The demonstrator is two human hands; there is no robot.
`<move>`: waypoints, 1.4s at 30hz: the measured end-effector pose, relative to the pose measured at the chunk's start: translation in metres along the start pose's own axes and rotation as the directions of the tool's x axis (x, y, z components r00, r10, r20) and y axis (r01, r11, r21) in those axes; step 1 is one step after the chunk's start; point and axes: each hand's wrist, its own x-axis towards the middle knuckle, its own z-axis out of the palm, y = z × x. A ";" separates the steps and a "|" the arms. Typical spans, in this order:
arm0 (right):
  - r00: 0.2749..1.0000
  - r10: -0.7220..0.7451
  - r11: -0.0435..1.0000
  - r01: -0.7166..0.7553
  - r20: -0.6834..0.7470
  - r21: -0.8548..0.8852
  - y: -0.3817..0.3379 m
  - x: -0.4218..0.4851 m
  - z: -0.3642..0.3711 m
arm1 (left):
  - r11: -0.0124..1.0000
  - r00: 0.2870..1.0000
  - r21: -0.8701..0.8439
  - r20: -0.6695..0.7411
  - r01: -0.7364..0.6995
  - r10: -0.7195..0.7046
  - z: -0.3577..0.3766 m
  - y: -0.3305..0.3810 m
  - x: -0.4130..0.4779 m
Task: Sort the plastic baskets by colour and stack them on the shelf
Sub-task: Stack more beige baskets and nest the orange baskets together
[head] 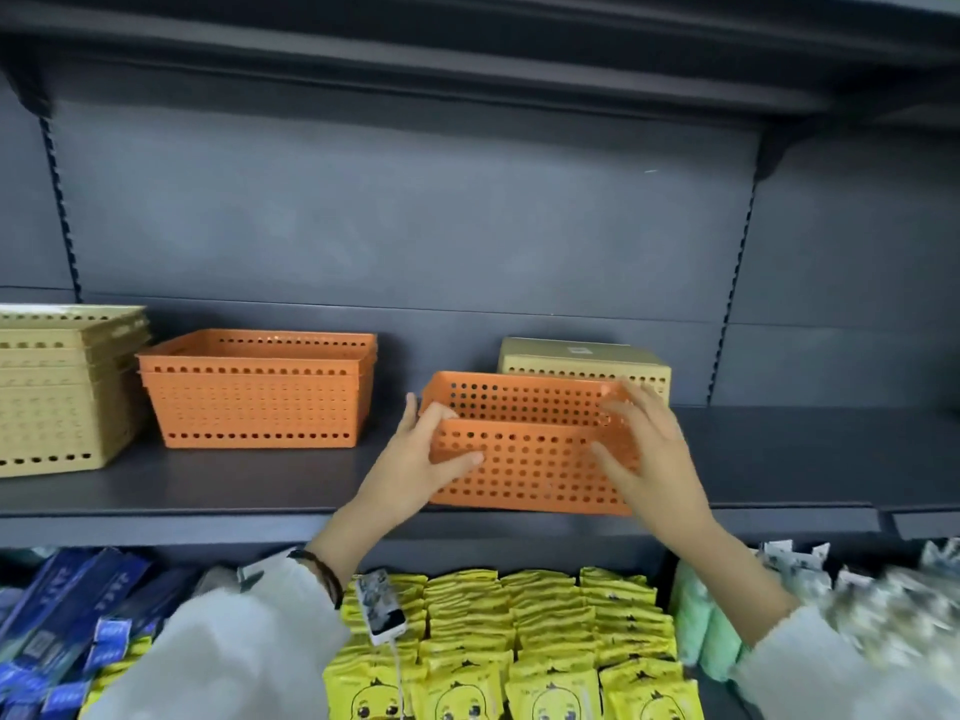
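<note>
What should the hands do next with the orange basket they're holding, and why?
Probably carry it left and nest it into the orange stack. Both the left hand and the right hand have a grip on the orange basket, which is tilted at the shelf edge. The matching orange pile sits just left of it, and the beige stack is farther left.

A person's left hand (pixel 421 459) and right hand (pixel 652 454) are gripping the two ends of an orange perforated basket (pixel 530 449), which is sitting tilted near the front edge of a dark grey shelf (pixel 260 483). Just behind it an upside-down beige basket (pixel 582 362) is resting, while to the left a stack of orange baskets (pixel 257 389) is standing beside a taller stack of beige baskets (pixel 62 387). Below, yellow duck-printed packets (pixel 519 646) are filling the lower shelf.
</note>
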 end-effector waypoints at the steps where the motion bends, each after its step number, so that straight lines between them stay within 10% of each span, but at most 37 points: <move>1: 0.995 0.093 0.995 -0.094 -0.037 -0.014 0.007 -0.001 -0.002 | 0.998 0.999 -0.068 -0.048 0.014 -0.018 0.000 -0.003 0.000; 5: 0.945 0.312 0.916 -0.327 0.102 0.231 0.022 -0.006 0.003 | 0.980 0.978 -0.201 -0.203 -0.004 -0.038 -0.004 -0.003 -0.004; 20: 0.962 0.205 0.782 -0.049 -0.182 0.621 -0.034 0.081 0.030 | 0.909 0.841 -0.314 -0.537 -0.276 0.070 -0.088 0.019 0.038; 42: 0.981 0.180 0.742 -0.086 -0.074 0.665 -0.197 0.213 0.249 | 0.993 0.752 -0.106 -0.651 0.041 -0.101 -0.292 -0.154 0.081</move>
